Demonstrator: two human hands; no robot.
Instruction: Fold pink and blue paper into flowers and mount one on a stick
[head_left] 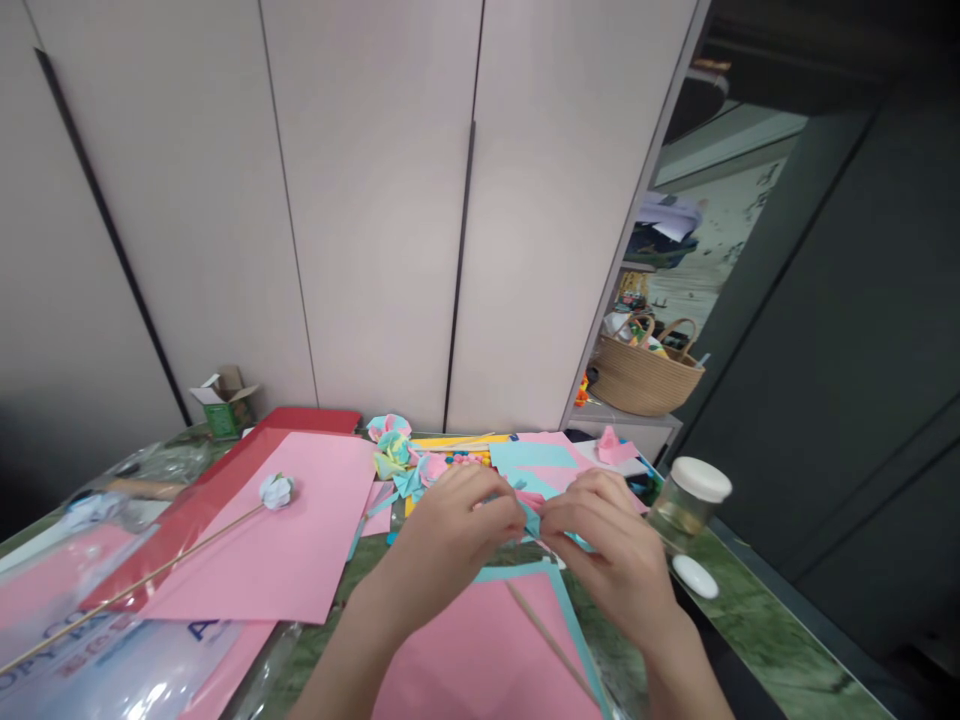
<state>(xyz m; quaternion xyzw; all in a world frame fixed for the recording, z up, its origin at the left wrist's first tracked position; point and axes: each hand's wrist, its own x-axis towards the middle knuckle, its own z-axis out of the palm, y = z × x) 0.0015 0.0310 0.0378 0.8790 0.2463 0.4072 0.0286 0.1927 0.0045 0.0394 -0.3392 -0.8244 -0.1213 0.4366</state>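
Observation:
Between my two hands is a small piece of light blue paper, mostly hidden by the fingers. My left hand pinches its left side, fingers closed and bent inward. From the other side my right hand grips it between thumb and fingertips. Below the hands lies a pink sheet on a light blue one, with a thin wooden stick across it. Folded pink and blue paper flowers are heaped just beyond my left hand. Light blue paper lies behind the fingers.
At left, a white paper flower on a long stick rests on a large pink sheet. A glass jar with a white lid and a white oval object stand at right. A small green box is at the back left.

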